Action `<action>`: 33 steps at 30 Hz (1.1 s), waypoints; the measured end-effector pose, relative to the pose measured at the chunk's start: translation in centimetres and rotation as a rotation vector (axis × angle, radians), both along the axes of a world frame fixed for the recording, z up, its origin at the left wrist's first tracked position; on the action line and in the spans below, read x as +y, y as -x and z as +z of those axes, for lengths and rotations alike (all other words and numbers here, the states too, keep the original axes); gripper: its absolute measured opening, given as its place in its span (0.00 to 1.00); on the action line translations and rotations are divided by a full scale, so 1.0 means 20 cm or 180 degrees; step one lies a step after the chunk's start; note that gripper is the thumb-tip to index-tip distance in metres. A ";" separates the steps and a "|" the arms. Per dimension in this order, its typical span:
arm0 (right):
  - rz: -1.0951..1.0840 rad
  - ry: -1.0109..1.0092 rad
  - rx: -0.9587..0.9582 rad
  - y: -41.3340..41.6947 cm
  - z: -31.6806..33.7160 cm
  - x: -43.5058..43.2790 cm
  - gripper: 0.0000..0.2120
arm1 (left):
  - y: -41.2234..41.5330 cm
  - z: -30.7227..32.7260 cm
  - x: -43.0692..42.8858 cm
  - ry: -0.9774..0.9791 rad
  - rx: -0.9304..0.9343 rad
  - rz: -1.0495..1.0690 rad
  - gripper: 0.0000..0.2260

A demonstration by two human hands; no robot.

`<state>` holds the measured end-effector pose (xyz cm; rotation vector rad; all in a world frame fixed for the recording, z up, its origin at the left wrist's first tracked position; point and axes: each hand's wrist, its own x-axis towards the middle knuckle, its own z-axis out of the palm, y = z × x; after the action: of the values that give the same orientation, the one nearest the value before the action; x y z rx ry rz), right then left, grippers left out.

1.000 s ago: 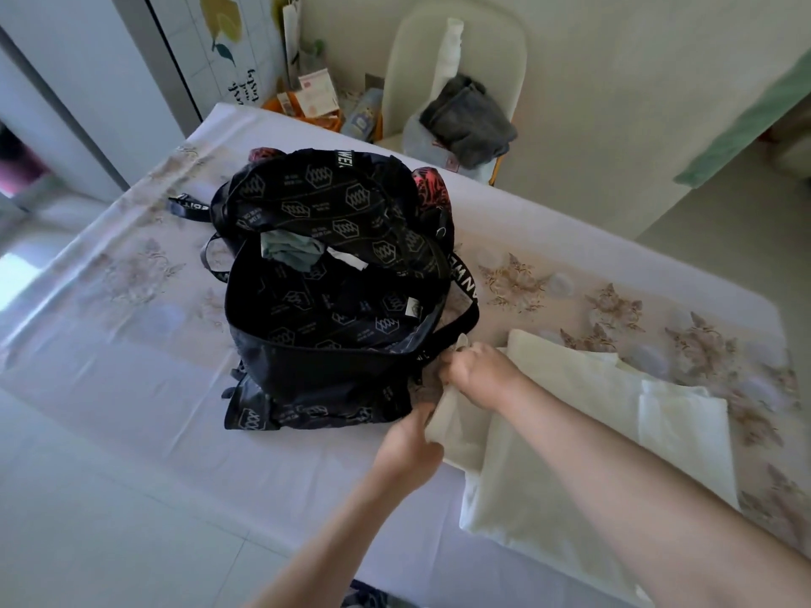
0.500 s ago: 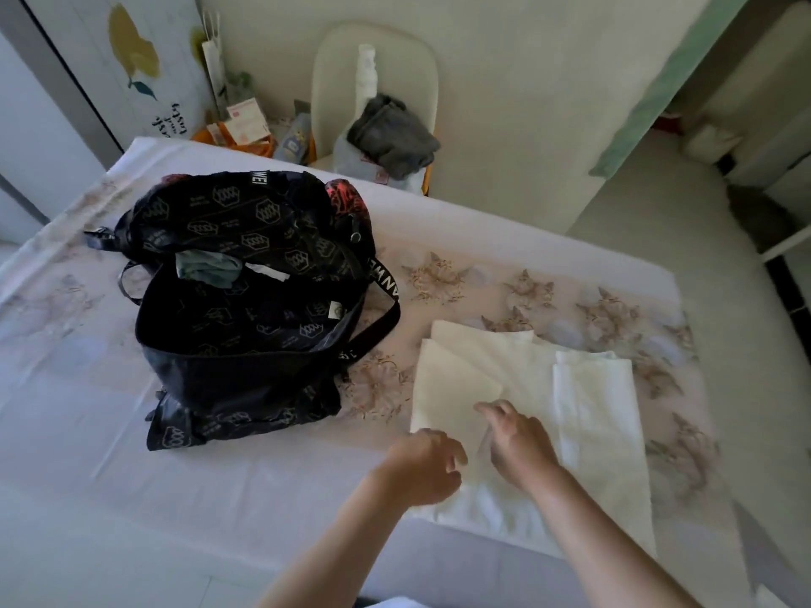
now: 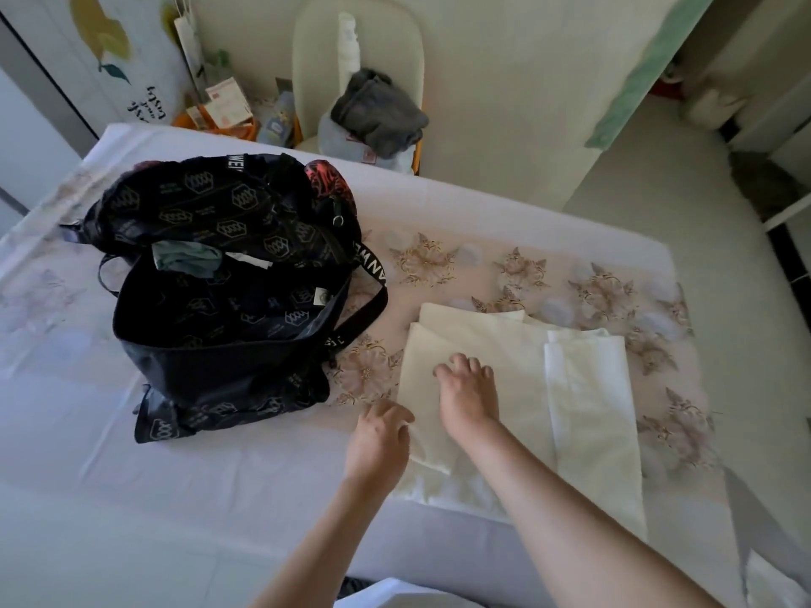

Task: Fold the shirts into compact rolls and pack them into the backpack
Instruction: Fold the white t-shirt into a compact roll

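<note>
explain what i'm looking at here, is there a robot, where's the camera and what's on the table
No robot here: these are a person's two bare arms. The pictures all come from one wide-angle camera worn on the head, looking forward and down. On the cloth-covered table stands an open black backpack with a teal garment showing inside. Beside it, to the right, lies a flat-folded cream shirt. The right hand rests on the shirt with fingers spread, gripping nothing. The left hand sits at the shirt's left edge; whether its fingers pinch the fabric is unclear. Nothing is lifted.
</note>
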<state>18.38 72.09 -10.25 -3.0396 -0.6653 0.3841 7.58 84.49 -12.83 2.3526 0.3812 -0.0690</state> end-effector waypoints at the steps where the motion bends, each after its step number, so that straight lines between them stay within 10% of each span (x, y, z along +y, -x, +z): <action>1: 0.0196 0.0000 0.0016 -0.05 0.02 0.06 0.19 | -0.01 0.00 0.01 0.0012 0.0093 0.0193 0.12; 10: 0.1819 0.0754 0.0366 -0.31 0.03 0.28 0.28 | -0.05 0.01 0.08 0.0797 0.1009 0.0193 0.13; 13: 0.1560 0.0761 0.0301 -0.39 0.04 0.26 0.16 | -0.05 -0.01 0.13 0.0828 0.1321 -0.0004 0.12; 16: 0.1780 0.0678 0.0103 -0.43 0.01 0.20 0.27 | -0.08 -0.02 0.18 0.0937 0.1536 -0.0423 0.10; 21: 0.1457 0.0392 0.0300 -0.36 0.10 0.14 0.11 | -0.15 0.03 0.16 0.1020 0.1288 -0.0514 0.10; 33: 0.0224 -0.0800 -0.0265 -0.38 0.33 -0.87 0.14 | -0.47 0.54 -0.55 0.0621 0.1383 -0.1965 0.07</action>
<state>25.97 54.70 -3.57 -2.8122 -0.7624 0.1605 17.05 73.50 -2.10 2.1656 -0.1594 -0.8754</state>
